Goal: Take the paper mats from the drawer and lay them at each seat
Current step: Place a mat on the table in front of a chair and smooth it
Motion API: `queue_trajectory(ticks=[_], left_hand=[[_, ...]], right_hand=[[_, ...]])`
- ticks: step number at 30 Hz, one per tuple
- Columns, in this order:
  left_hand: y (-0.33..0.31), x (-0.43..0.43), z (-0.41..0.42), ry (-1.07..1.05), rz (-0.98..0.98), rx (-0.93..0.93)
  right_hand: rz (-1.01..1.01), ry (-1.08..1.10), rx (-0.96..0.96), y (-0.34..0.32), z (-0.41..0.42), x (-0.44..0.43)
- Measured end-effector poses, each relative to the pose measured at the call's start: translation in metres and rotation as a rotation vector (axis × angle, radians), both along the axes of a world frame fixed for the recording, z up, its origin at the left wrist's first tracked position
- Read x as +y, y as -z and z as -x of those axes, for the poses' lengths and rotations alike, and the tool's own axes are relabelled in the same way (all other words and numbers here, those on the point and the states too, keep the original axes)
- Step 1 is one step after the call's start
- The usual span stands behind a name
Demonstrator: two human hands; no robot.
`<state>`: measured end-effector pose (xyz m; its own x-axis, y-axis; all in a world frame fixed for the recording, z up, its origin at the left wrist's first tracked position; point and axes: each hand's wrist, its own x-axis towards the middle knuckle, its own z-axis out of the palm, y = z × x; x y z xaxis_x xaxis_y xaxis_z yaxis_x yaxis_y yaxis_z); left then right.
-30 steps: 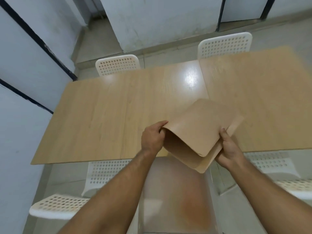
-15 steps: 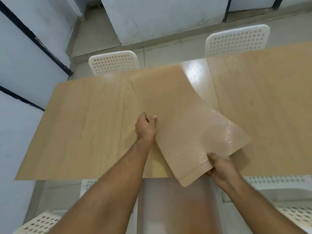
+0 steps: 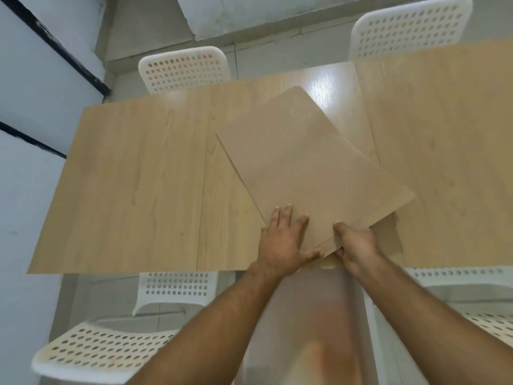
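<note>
— Tan paper, a thin stack of mats (image 3: 311, 168), rounded at the corners, with a fine dimpled emboss that catches the light near the top. It lies skewed across the table (image 3: 138, 190), close to the near edge.

— Why skewed?

— My guess: it is simply set down between the two near seats for sorting, not yet laid at any place. The left hand (image 3: 283, 240) rests flat on the top sheet, fingers together and straight, thumb out along the near edge, likely pinning it. The right hand (image 3: 358, 245) is clamped on the near corner, thumb on top, fingers hidden beneath, seemingly peeling sheets apart; a lower sheet juts out past its knuckles.

— And the table?

— Pale wood-grain laminate, glossy, with a bright glare patch beyond the mats. Four white plastic chairs, perforated with round holes: far left (image 3: 183, 70), far right (image 3: 410, 26), near left (image 3: 111, 351), near right (image 3: 477, 301). No seat has a mat so far, so the laying is only starting.
</note>
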<state>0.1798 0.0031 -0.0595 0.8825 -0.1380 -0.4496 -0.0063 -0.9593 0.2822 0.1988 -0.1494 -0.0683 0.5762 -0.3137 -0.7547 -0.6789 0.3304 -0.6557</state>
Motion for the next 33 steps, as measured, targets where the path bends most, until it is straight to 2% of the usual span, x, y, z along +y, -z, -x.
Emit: queue_trajectory(ticks=[6,13,15,18,20,23,25,26,29,31,33], left_hand=[[-0.004,-0.004,-0.003,0.105,-0.173,-0.013],[-0.005,-0.008,0.0,0.195,-0.265,-0.087],[-0.007,-0.009,0.0,0.199,-0.2,-0.209],[-0.012,-0.012,-0.001,0.138,-0.008,-0.518],[-0.019,-0.016,0.0,0.116,0.033,-0.624],[-0.018,-0.019,0.013,0.21,0.069,-0.744],[-0.016,-0.019,0.028,0.317,0.067,-0.755],[-0.016,-0.017,0.034,0.356,0.068,-0.757],[-0.023,-0.013,0.049,0.405,0.102,-0.757],[-0.032,-0.009,0.054,0.366,0.148,-0.693],[-0.042,-0.007,0.053,0.176,0.261,-0.522]], right_hand=[[0.025,-0.056,-0.005,-0.006,0.021,-0.012],[0.102,0.048,0.022,-0.013,0.04,-0.02],[0.186,0.025,0.034,-0.016,0.046,-0.02],[0.278,-0.033,0.017,-0.018,0.053,-0.017],[0.08,-0.04,-0.041,-0.024,0.051,-0.011],[-0.368,-0.003,-0.094,-0.047,0.036,-0.008],[-0.51,0.038,-0.106,-0.059,0.021,-0.014],[-0.512,0.028,-0.097,-0.062,0.016,-0.017],[-0.347,-0.019,-0.027,-0.062,0.013,-0.022],[-0.22,0.001,-0.028,-0.06,0.019,-0.023],[-0.169,0.057,-0.07,-0.065,0.026,-0.023]])
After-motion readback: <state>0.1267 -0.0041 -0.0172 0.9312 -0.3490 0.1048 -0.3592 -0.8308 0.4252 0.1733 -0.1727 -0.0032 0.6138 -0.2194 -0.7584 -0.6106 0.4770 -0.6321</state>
